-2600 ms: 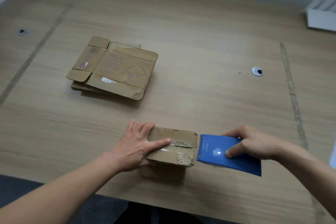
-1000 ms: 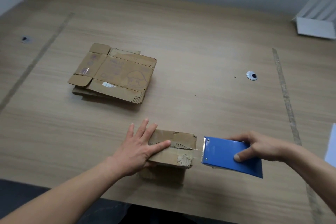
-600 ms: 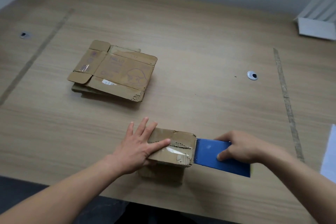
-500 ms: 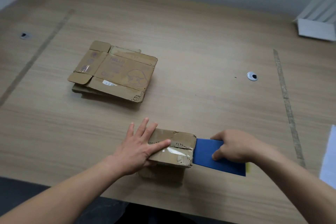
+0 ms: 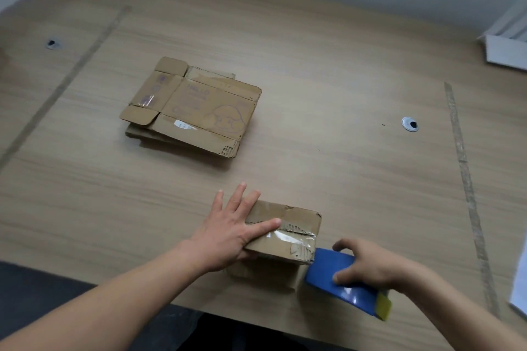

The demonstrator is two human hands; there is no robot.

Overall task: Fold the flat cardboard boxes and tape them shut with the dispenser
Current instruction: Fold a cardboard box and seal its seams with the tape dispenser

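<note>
A small folded cardboard box [image 5: 296, 225] stands near the table's front edge, with clear tape along its top seam. My left hand [image 5: 231, 232] lies flat on the box's left part, fingers spread, thumb pressing on the taped seam. My right hand [image 5: 368, 265] grips a blue tape dispenser [image 5: 342, 282] that touches the box's right side, tilted down below the top edge. A yellow part shows at the dispenser's rear end. A stack of flat cardboard boxes [image 5: 194, 105] lies further back on the left.
The wooden table [image 5: 313, 65] has a round cable grommet [image 5: 410, 124] at the right and another [image 5: 52, 43] at the far left. A white object [image 5: 507, 48] sits at the back right corner. A white sheet [image 5: 520, 285] pokes in at the right edge.
My right hand has brought the dispenser back against the box's right end and swung it downward along the side. My left hand has stayed flat on the box.
</note>
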